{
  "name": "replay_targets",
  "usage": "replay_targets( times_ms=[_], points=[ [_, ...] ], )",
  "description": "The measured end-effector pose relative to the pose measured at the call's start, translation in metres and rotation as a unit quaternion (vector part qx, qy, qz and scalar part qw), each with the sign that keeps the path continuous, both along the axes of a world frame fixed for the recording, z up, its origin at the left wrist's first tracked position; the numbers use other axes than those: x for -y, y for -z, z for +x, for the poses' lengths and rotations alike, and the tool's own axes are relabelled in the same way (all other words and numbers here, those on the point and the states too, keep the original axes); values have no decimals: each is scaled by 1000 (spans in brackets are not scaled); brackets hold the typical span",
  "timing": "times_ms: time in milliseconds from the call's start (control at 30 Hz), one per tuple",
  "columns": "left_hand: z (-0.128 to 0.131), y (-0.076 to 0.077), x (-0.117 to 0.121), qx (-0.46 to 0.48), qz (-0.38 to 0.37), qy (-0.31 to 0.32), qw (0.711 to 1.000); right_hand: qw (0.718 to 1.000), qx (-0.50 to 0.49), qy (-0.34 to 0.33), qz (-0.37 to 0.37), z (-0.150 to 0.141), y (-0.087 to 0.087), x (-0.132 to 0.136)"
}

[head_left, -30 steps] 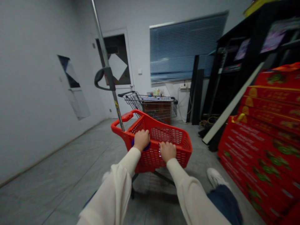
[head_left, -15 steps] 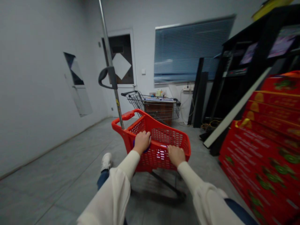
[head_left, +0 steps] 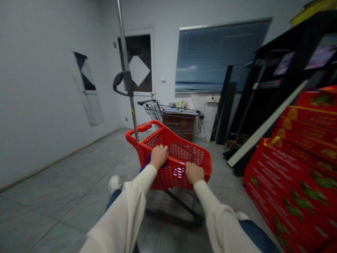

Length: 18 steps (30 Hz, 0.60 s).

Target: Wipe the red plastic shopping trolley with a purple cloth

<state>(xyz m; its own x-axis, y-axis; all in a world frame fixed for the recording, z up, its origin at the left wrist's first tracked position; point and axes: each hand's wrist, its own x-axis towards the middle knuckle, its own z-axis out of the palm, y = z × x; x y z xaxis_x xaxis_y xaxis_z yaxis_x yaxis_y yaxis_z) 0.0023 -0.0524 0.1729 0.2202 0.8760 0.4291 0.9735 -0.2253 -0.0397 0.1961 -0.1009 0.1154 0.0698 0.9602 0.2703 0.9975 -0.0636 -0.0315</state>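
1. In a grey-walled room with a tiled floor (head_left: 65, 168), the head view looks down over two arms in cream sleeves (head_left: 118, 218) onto a red plastic cart (head_left: 179, 179).
2. The left hand (head_left: 159, 157) lies curled over the cart's near rim, gripping it, with a purple band (head_left: 150, 163) showing just under the palm.
3. The right hand (head_left: 194, 173) grips the same rim further along, its fingers curled over the red mesh. Neither hand holds anything else.
4. The cart stands on the floor between the person's white shoe (head_left: 114, 185) and a stack of red printed cartons (head_left: 289, 175). The cartons are on the right, near the cart but apart from it.
5. A metal pole (head_left: 128, 70) with a grey curved grip (head_left: 121, 82) rises at the cart's far left corner.
6. Ahead, a wire cart (head_left: 173, 114) holding a wooden crate (head_left: 179, 127) stands against the wall under a blue blind (head_left: 221, 56).
7. A door (head_left: 138, 70) is to the left of the blind, and black shelving (head_left: 286, 70) leans behind the cartons.
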Motion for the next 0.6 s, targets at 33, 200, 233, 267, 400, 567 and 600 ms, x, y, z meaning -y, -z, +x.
replay_targets(
  times_ms=[33, 200, 233, 267, 400, 567, 600],
  points=[
    [5, 2, 1, 2, 1, -1, 1000, 1000, -1, 3, 6, -2, 1, -1],
    [59, 31, 17, 21, -5, 51, 998, 1000, -4, 6, 8, -5, 3, -1],
    [66, 34, 19, 22, -7, 63, 998, 1000, -2, 5, 5, -4, 3, -1],
    [70, 36, 19, 22, -9, 75, 997, 1000, 1, 2, 3, -2, 2, 0],
    [49, 24, 11, 17, -20, 89, 996, 1000, 13, -7, -3, 4, 0, 0],
    [19, 8, 1, 44, -2, -10, 999, 1000, 17, 4, 8, -2, 0, 0],
    [22, 9, 3, 45, -1, -14, 999, 1000, 17, 5, 14, -3, 0, 1]
  ],
)
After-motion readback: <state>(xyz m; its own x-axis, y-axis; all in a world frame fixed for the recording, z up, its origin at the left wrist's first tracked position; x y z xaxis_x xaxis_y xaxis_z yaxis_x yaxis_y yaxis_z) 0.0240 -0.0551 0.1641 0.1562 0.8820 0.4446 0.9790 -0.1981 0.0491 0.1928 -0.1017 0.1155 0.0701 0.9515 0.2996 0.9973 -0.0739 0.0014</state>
